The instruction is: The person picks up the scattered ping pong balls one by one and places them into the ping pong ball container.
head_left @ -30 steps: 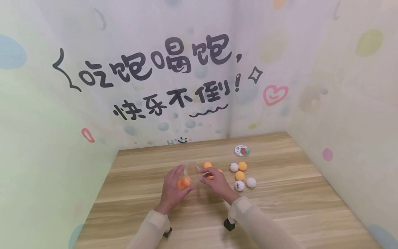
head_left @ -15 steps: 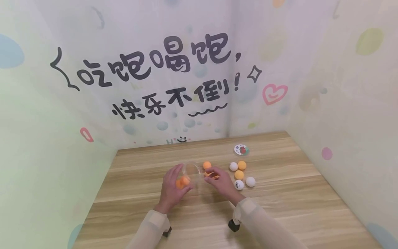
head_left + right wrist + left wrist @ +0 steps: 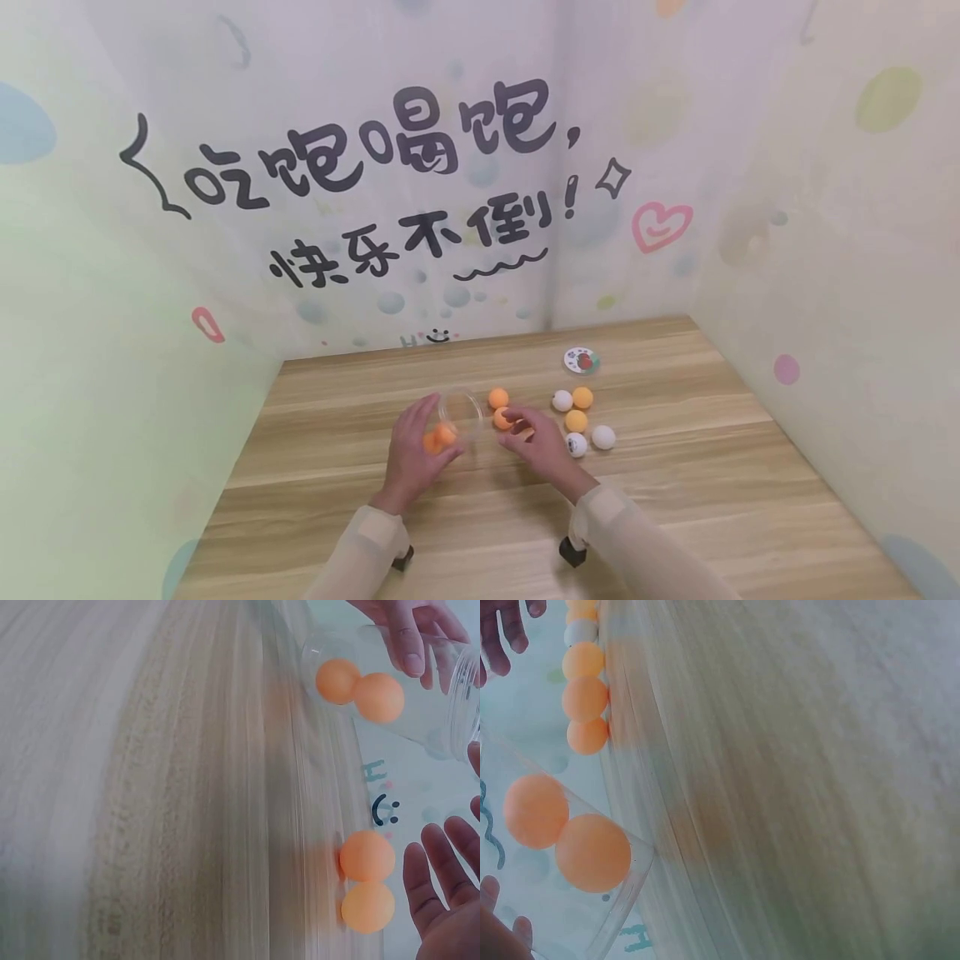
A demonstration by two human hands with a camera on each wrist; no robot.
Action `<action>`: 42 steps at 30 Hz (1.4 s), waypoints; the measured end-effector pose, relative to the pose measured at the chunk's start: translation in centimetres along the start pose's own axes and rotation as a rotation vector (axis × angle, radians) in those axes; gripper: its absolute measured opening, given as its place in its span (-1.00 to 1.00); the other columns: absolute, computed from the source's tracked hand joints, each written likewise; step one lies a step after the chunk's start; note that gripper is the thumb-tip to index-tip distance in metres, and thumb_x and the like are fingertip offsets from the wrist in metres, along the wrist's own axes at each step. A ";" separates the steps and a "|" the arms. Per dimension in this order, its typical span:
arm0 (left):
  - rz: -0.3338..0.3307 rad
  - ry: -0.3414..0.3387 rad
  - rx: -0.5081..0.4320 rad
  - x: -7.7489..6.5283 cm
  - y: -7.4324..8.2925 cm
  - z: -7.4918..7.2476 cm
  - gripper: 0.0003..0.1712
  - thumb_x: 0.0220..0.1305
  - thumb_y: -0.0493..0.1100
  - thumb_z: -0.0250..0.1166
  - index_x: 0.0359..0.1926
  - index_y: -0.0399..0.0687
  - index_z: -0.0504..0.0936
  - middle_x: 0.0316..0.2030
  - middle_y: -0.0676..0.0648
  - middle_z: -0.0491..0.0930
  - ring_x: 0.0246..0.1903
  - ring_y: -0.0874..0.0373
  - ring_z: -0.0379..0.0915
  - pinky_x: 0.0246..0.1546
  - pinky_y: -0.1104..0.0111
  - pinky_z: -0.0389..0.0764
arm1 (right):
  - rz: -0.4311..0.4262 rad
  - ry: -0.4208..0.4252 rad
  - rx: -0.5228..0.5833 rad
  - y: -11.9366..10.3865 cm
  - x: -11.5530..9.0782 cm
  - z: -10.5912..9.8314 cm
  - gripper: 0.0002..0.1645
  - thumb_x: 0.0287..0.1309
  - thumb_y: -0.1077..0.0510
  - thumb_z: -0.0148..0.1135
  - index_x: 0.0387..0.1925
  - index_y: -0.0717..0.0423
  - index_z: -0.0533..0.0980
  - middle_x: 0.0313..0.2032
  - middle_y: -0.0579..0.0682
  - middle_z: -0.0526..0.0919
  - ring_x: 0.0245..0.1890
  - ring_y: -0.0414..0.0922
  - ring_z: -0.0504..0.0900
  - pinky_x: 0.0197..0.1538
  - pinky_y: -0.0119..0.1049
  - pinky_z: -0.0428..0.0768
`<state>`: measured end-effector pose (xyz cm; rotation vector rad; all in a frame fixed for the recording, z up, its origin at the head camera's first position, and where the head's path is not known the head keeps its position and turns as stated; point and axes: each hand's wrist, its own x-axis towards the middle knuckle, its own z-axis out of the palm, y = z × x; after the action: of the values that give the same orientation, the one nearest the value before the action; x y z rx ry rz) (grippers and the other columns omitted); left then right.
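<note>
My left hand [image 3: 412, 454] grips a clear plastic jar [image 3: 420, 724] from its left side. The jar is tilted off the table, and its ridged mouth faces up toward the far side. Two orange ping-pong balls [image 3: 446, 432] lie together near its base. To the right, my right hand [image 3: 546, 446] hovers with loosely bent fingers, apart from the jar. Close to those fingertips are loose orange ping-pong balls [image 3: 498, 398] on the table; the hand partly covers some of them. I see nothing between the right fingers in the right wrist view.
A loose group of white ping-pong balls [image 3: 603, 437] and yellow-orange ping-pong balls [image 3: 576, 422] lies right of the right hand. Behind them a round printed disc [image 3: 582, 361] rests on the wooden table [image 3: 337, 433]. Patterned walls [image 3: 360, 325] enclose the table's back and sides.
My right hand has moved right, away from the jar's mouth, toward the loose balls. The left hand and jar have barely moved, and both orange balls remain inside.
</note>
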<state>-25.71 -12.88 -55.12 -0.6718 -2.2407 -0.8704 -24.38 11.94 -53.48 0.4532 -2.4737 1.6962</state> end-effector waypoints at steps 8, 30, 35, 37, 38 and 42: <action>-0.006 0.000 -0.002 0.0 0.1 0.0 0.13 -0.28 0.04 0.64 0.36 -0.10 0.33 0.24 -0.14 0.42 0.20 -0.12 0.32 0.17 -0.07 0.32 | -0.032 0.037 -0.086 0.8 -0.6 -0.6 -0.52 0.08 0.20 0.42 0.06 0.21 0.55 -0.01 0.13 0.62 -0.15 0.04 0.62 -0.25 -0.28 0.61; -0.020 0.006 0.006 0.1 0.2 0.0 0.16 -0.37 -0.09 0.70 0.35 -0.15 0.34 0.23 -0.15 0.42 0.19 -0.13 0.32 0.17 -0.09 0.30 | -0.057 0.100 -0.294 2.7 -1.5 -2.3 -0.44 -0.07 0.13 0.54 0.02 0.10 0.57 -0.01 -0.02 0.59 -0.14 -0.02 0.55 -0.10 -0.10 0.52; -0.018 0.001 0.010 0.1 0.1 0.0 0.16 -0.34 -0.07 0.69 0.36 -0.12 0.32 0.24 -0.15 0.41 0.19 -0.13 0.32 0.17 -0.08 0.31 | -0.088 0.113 -0.314 3.2 -1.5 -2.9 -0.44 -0.09 0.16 0.55 0.01 0.16 0.58 -0.04 0.01 0.59 -0.14 0.04 0.56 -0.10 -0.07 0.51; -0.020 0.000 0.009 0.1 0.1 0.0 0.16 -0.34 -0.06 0.69 0.37 -0.10 0.32 0.25 -0.14 0.41 0.19 -0.12 0.32 0.17 -0.08 0.31 | -0.091 0.113 -0.310 3.3 -1.5 -3.2 -0.44 -0.09 0.17 0.54 0.01 0.18 0.58 -0.05 0.02 0.59 -0.13 0.08 0.56 -0.09 -0.05 0.50; -0.021 -0.001 0.010 0.1 0.1 0.0 0.16 -0.34 -0.06 0.68 0.37 -0.09 0.32 0.25 -0.14 0.41 0.19 -0.12 0.32 0.17 -0.07 0.30 | -0.093 0.114 -0.308 3.3 -1.5 -3.3 -0.44 -0.10 0.18 0.55 0.01 0.19 0.58 -0.05 0.02 0.59 -0.12 0.10 0.56 -0.09 -0.03 0.50; -0.014 0.002 0.014 0.1 0.0 0.1 0.16 -0.33 -0.05 0.68 0.37 -0.09 0.32 0.24 -0.14 0.41 0.19 -0.11 0.33 0.17 -0.07 0.31 | -0.095 0.111 -0.304 3.3 -1.6 -3.8 -0.44 -0.08 0.19 0.54 0.02 0.19 0.58 -0.03 0.05 0.60 -0.10 0.12 0.55 -0.07 0.00 0.52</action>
<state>-25.83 -12.84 -55.09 -0.6495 -2.2505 -0.8613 -24.17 16.83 -55.43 0.4218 -2.5236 1.2463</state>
